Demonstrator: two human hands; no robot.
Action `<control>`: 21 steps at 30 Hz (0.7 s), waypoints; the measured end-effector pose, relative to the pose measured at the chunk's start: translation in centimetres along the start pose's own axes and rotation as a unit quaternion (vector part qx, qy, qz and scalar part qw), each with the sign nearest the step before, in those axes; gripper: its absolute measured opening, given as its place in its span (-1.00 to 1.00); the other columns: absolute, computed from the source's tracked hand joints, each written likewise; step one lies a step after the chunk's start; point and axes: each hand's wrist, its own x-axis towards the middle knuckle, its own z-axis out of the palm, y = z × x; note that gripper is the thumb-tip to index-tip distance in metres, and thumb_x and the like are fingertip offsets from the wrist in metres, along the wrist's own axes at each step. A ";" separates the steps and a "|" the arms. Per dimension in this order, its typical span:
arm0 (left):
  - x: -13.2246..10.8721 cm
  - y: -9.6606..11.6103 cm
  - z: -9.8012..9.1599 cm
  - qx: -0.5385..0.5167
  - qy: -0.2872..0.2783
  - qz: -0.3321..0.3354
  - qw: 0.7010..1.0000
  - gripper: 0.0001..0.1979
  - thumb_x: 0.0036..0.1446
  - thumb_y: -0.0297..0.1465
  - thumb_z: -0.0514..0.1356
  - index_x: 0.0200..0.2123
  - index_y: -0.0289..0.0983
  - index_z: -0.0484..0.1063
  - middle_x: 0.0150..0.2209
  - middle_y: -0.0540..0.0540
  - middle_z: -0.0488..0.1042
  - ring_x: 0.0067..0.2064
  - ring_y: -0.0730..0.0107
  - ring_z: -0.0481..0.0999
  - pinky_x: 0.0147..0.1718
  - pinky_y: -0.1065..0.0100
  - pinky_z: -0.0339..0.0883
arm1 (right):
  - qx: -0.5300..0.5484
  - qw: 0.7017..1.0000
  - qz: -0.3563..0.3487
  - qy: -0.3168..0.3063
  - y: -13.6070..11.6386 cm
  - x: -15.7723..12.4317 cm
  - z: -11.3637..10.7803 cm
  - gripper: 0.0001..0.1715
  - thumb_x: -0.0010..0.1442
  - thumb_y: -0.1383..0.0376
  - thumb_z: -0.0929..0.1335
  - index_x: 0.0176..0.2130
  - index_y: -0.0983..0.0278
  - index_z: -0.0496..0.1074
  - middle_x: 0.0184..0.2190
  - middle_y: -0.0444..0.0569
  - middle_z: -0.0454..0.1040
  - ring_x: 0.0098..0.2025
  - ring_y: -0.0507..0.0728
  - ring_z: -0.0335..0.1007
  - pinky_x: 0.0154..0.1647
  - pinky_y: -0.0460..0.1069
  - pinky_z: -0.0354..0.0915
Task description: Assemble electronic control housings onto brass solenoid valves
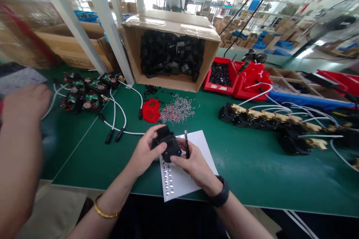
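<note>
A black plastic housing (171, 148) is held up between my two hands over a white sheet (193, 179). My left hand (146, 153) is closed on its left side, thumb across the face. My right hand (196, 162) grips the lower right edge with the thumb. A slim black pen-like tool (187, 147) stands upright between the fingers of that same hand. Small shiny round stick-on pieces (168, 179) line the left side of the sheet in two columns. Just beyond lie a red coil of thin cord (151, 110) and a pile of small metal pins (179, 110).
A carton (171, 84) of black housings stands behind. Red bins (220, 86) of small parts sit to its right. Assembled black units with brass fittings (263, 115) and white cables line the right side. Open units with green boards (84, 91) lie left, near another person's arm (21, 149).
</note>
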 end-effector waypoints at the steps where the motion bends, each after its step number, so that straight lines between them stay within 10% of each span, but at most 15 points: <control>1: -0.4 0.5 -0.3 0.036 -0.027 0.026 0.999 -0.49 0.05 -0.29 0.24 0.07 -0.19 0.21 0.06 -0.17 0.36 0.10 0.16 0.30 0.05 0.20 0.18 | -0.075 0.996 -0.055 0.003 0.0 0.0 -0.6 -0.52 -0.02 0.34 0.43 -0.06 0.26 0.32 -0.17 0.00 0.42 -0.20 0.13 0.39 -0.38 -0.06 0.32; 5: -1.4 2.1 -1.5 0.186 -0.076 0.111 0.973 -0.68 0.04 -0.27 0.24 -0.10 -0.16 0.37 0.15 -0.10 0.26 0.24 0.12 0.07 0.18 0.12 -0.02 | -0.445 0.841 -0.307 0.013 1.4 0.3 -3.1 -0.56 0.10 0.50 0.28 -0.01 0.26 0.28 -0.04 0.13 0.35 -0.22 0.14 0.40 -0.41 -0.05 0.34; 8: -0.7 3.0 -2.1 0.243 0.057 0.135 0.959 -0.79 0.20 -0.28 0.06 -0.18 -0.20 0.41 -0.02 -0.13 0.39 0.05 0.20 0.33 0.05 0.18 0.17 | -0.619 0.677 -0.398 -0.016 2.5 0.0 -4.1 -0.63 0.19 0.50 0.22 -0.02 0.27 0.31 -0.09 0.14 0.41 -0.43 0.06 0.40 -0.56 -0.09 0.28; 10: 0.5 3.7 -2.3 0.281 0.125 0.130 0.943 -0.77 0.23 -0.30 0.00 -0.21 -0.22 0.42 -0.17 -0.10 0.46 -0.10 0.27 0.43 -0.08 0.26 0.27 | -0.654 0.631 -0.415 -0.035 2.7 -0.8 -4.4 -0.65 0.21 0.49 0.20 -0.03 0.28 0.32 -0.13 0.13 0.45 -0.49 0.04 0.39 -0.59 -0.10 0.26; 12: 2.4 4.4 -2.4 0.331 0.113 0.128 0.928 -0.78 0.21 -0.30 0.03 -0.24 -0.23 0.44 -0.24 -0.07 0.49 -0.20 0.30 0.47 -0.18 0.31 0.30 | -0.651 0.641 -0.400 -0.073 2.6 -1.9 -4.7 -0.65 0.23 0.45 0.20 0.01 0.31 0.30 -0.11 0.14 0.45 -0.47 0.05 0.40 -0.57 -0.08 0.28; 15: 6.6 4.9 -2.1 0.424 0.046 0.112 0.898 -0.79 0.19 -0.36 0.04 -0.24 -0.23 0.47 -0.26 -0.04 0.53 -0.24 0.33 0.49 -0.21 0.33 0.30 | -0.570 0.734 -0.356 -0.094 2.1 -2.2 -5.9 -0.71 0.27 0.37 0.19 -0.03 0.31 0.35 -0.11 0.09 0.46 -0.35 0.07 0.44 -0.46 -0.08 0.32; 18: 12.0 4.1 -0.9 0.502 -0.022 0.073 0.862 -0.81 0.15 -0.43 0.07 -0.26 -0.23 0.48 -0.26 -0.04 0.55 -0.23 0.34 0.50 -0.21 0.35 0.31 | -0.482 0.859 -0.163 0.059 1.3 1.1 -7.8 -0.76 0.25 0.37 0.19 -0.27 0.28 0.44 -0.32 -0.01 0.52 -0.31 0.07 0.45 -0.31 -0.09 0.31; 21: 16.6 2.2 1.3 0.531 -0.069 0.059 0.842 -0.92 0.02 -0.40 0.23 -0.37 -0.27 0.50 -0.31 -0.08 0.54 -0.22 0.29 0.49 -0.20 0.32 0.33 | -0.469 0.867 0.011 0.169 0.3 7.0 -9.6 -0.85 0.18 0.30 0.29 -0.33 0.31 0.43 -0.42 -0.01 0.51 -0.35 0.11 0.45 -0.34 -0.07 0.29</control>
